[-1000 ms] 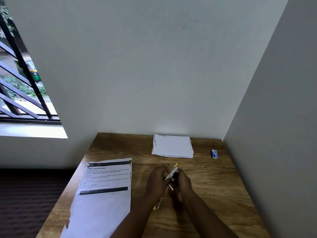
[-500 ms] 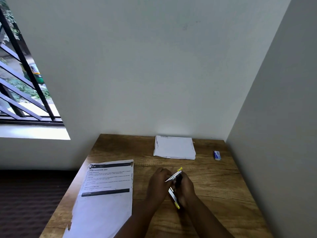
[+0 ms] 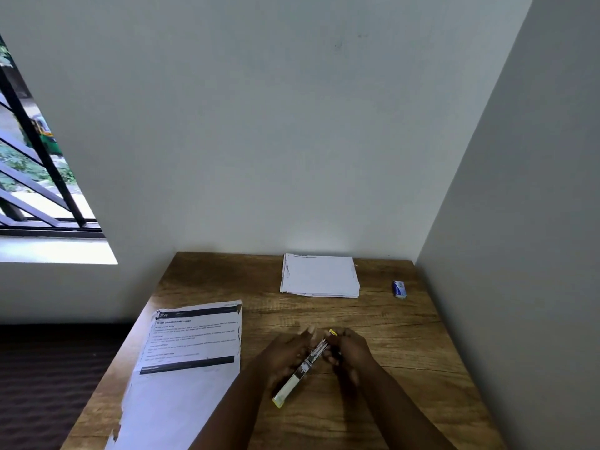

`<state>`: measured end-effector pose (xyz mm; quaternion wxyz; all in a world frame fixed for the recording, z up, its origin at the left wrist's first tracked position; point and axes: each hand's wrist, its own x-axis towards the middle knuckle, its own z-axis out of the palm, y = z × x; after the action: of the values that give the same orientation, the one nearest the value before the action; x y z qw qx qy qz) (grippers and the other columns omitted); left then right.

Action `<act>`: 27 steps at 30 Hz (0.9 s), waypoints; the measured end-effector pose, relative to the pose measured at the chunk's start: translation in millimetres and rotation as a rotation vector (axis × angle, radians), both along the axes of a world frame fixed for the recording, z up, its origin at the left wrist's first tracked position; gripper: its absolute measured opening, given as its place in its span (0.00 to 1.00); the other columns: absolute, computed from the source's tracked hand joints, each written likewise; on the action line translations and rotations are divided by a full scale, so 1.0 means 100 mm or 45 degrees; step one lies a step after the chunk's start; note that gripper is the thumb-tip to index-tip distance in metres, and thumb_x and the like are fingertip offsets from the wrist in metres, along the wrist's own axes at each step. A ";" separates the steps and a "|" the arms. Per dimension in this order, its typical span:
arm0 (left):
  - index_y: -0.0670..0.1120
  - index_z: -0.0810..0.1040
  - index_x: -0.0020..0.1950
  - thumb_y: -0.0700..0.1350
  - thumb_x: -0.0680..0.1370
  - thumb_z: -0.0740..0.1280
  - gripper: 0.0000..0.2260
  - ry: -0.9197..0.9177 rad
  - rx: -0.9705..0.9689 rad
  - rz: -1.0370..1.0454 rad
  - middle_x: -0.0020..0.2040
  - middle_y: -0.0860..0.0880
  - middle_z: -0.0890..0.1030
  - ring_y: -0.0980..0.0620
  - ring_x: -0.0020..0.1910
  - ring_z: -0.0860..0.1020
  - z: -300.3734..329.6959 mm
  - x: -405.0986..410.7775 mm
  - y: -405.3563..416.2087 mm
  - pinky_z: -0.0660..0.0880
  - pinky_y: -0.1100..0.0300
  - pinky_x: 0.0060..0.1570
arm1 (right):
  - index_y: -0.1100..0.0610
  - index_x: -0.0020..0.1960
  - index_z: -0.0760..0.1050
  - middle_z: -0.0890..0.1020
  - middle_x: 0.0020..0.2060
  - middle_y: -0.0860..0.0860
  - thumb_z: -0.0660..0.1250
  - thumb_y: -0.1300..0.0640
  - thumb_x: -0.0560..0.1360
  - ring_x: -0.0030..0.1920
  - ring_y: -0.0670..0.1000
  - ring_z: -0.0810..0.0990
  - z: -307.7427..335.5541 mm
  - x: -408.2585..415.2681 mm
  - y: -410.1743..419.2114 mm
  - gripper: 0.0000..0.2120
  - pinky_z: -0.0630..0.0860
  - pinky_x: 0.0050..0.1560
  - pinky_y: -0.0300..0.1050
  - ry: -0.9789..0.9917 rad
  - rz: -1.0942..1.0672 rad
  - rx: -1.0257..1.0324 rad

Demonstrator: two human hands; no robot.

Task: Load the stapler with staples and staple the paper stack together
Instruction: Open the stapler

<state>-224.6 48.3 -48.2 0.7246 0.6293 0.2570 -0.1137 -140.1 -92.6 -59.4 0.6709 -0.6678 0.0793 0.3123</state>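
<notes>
Stapler (image 3: 305,368): slim, metallic with yellow ends, swung open, held just above the wooden bench (image 3: 406,352) at its near centre, long axis running from near-left to far-right. Left hand (image 3: 287,355): fingers curled around the stapler's middle from the left, closed on it. Right hand (image 3: 349,350): fingers pinched on the far yellow-tipped end. Paper stack (image 3: 319,276): white sheets, edges slightly uneven, lying flat at the far edge of the bench against the wall, well apart from both hands. Staple box (image 3: 400,289): small, blue and white, at the far right. Printed sheet (image 3: 191,349): lying flat on the left side, lower corner torn. Barred window (image 3: 35,177): upper left.
</notes>
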 end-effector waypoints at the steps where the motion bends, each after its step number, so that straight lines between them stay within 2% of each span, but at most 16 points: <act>1: 0.46 0.86 0.43 0.61 0.71 0.72 0.18 -0.056 -0.028 -0.059 0.36 0.48 0.83 0.53 0.34 0.81 0.01 -0.02 0.00 0.79 0.60 0.33 | 0.66 0.48 0.76 0.79 0.33 0.62 0.69 0.64 0.73 0.24 0.51 0.71 0.01 0.01 -0.03 0.07 0.64 0.23 0.40 -0.001 0.002 -0.005; 3: 0.39 0.83 0.50 0.54 0.70 0.75 0.20 -0.107 -0.062 -0.137 0.40 0.42 0.81 0.51 0.35 0.80 -0.01 -0.02 -0.03 0.79 0.57 0.33 | 0.67 0.51 0.77 0.81 0.39 0.66 0.70 0.63 0.73 0.26 0.51 0.74 0.02 0.05 -0.12 0.09 0.67 0.27 0.41 -0.005 0.019 -0.032; 5: 0.35 0.81 0.53 0.48 0.71 0.76 0.19 -0.122 -0.054 -0.153 0.42 0.39 0.81 0.50 0.35 0.80 -0.03 -0.03 -0.05 0.78 0.58 0.32 | 0.62 0.48 0.77 0.83 0.38 0.63 0.70 0.63 0.73 0.27 0.50 0.77 0.04 0.06 -0.17 0.04 0.70 0.27 0.40 -0.016 0.053 -0.048; 7: 0.37 0.82 0.45 0.48 0.73 0.74 0.13 -0.122 0.018 -0.096 0.37 0.40 0.81 0.50 0.30 0.80 -0.06 -0.03 -0.06 0.76 0.60 0.28 | 0.62 0.44 0.77 0.82 0.34 0.60 0.69 0.63 0.74 0.26 0.50 0.76 0.03 0.05 -0.18 0.01 0.71 0.26 0.40 -0.009 0.089 -0.050; 9: 0.39 0.82 0.40 0.49 0.74 0.73 0.13 -0.108 0.184 -0.072 0.32 0.42 0.80 0.53 0.24 0.77 -0.07 -0.01 -0.08 0.73 0.63 0.23 | 0.64 0.44 0.78 0.82 0.36 0.62 0.68 0.63 0.75 0.27 0.50 0.75 0.02 0.06 -0.19 0.04 0.69 0.28 0.41 -0.003 0.105 -0.069; 12: 0.39 0.81 0.38 0.46 0.74 0.74 0.11 -0.116 0.290 -0.057 0.28 0.45 0.78 0.56 0.22 0.74 -0.12 0.05 -0.13 0.68 0.65 0.22 | 0.69 0.48 0.79 0.84 0.37 0.64 0.67 0.64 0.75 0.29 0.51 0.77 0.02 0.10 -0.26 0.08 0.70 0.28 0.41 -0.007 0.119 -0.136; 15: 0.39 0.81 0.39 0.45 0.73 0.74 0.09 -0.121 0.344 -0.104 0.25 0.48 0.77 0.57 0.20 0.73 -0.16 0.10 -0.17 0.68 0.65 0.21 | 0.66 0.46 0.81 0.85 0.40 0.63 0.67 0.65 0.73 0.30 0.50 0.79 0.02 0.11 -0.33 0.06 0.74 0.29 0.40 0.008 0.117 -0.188; 18: 0.44 0.81 0.40 0.45 0.69 0.78 0.08 -0.129 0.444 -0.187 0.30 0.50 0.80 0.58 0.24 0.75 -0.17 0.13 -0.20 0.69 0.65 0.21 | 0.62 0.39 0.82 0.85 0.32 0.57 0.68 0.66 0.70 0.29 0.49 0.80 0.00 0.11 -0.40 0.05 0.76 0.28 0.39 -0.016 0.123 -0.299; 20: 0.47 0.79 0.39 0.42 0.64 0.81 0.12 -0.144 0.551 -0.278 0.33 0.52 0.81 0.59 0.27 0.76 -0.20 0.16 -0.22 0.70 0.66 0.21 | 0.61 0.36 0.82 0.84 0.30 0.56 0.68 0.68 0.69 0.27 0.50 0.80 0.00 0.12 -0.44 0.06 0.76 0.27 0.39 -0.049 0.115 -0.409; 23: 0.54 0.75 0.33 0.39 0.62 0.80 0.15 -0.210 0.867 -0.413 0.32 0.56 0.79 0.62 0.29 0.75 -0.27 0.25 -0.24 0.69 0.70 0.27 | 0.62 0.34 0.81 0.82 0.28 0.57 0.69 0.66 0.67 0.24 0.50 0.79 0.01 0.10 -0.47 0.04 0.75 0.26 0.39 -0.117 0.147 -0.519; 24: 0.55 0.75 0.31 0.40 0.62 0.79 0.15 -0.214 0.945 -0.424 0.31 0.57 0.78 0.62 0.30 0.75 -0.28 0.28 -0.24 0.69 0.68 0.29 | 0.61 0.33 0.81 0.81 0.26 0.56 0.69 0.65 0.66 0.24 0.50 0.78 0.01 0.10 -0.47 0.05 0.74 0.27 0.40 -0.154 0.151 -0.565; 27: 0.55 0.75 0.29 0.43 0.60 0.79 0.14 -0.192 1.007 -0.464 0.30 0.57 0.78 0.61 0.30 0.75 -0.29 0.32 -0.26 0.70 0.65 0.32 | 0.56 0.26 0.78 0.78 0.22 0.50 0.70 0.60 0.65 0.25 0.49 0.76 0.02 0.11 -0.48 0.10 0.70 0.29 0.38 -0.322 0.185 -0.785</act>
<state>-192.4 22.6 -77.7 0.4130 0.8997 0.1121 -0.0864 -128.8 -141.0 -57.9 0.4178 -0.8767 0.0384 0.2353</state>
